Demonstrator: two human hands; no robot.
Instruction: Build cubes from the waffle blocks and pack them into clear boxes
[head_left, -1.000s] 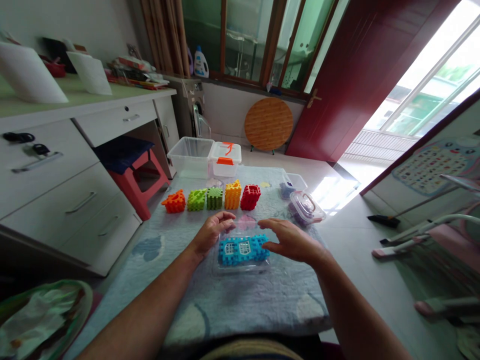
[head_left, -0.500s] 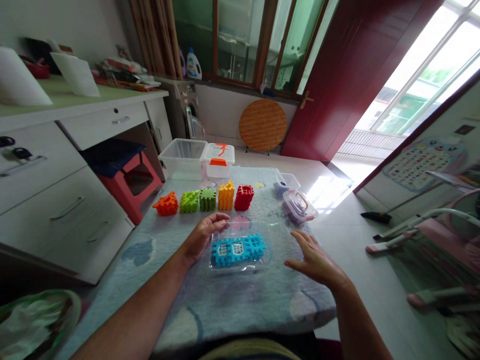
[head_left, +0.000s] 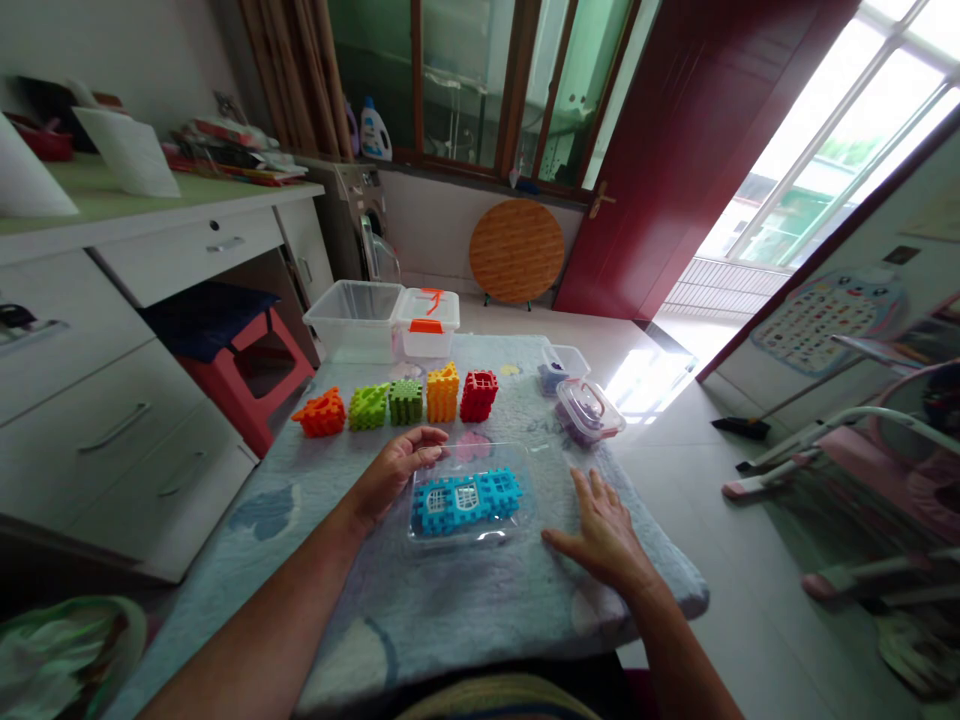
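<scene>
Across the cloth-covered worktop (head_left: 465,600), from the head view, a clear box (head_left: 480,538) sits between the two hands, its long side running left to right, with blue blocks (head_left: 489,496) lying lengthwise inside. The left hand (head_left: 394,472) is nearer, fingers curled at the box's far left corner; I can't tell whether they pinch the rim. Spread wide, the right hand (head_left: 600,530) stands apart, just beyond the right end. Coloured blocks (head_left: 406,402) line up behind.
</scene>
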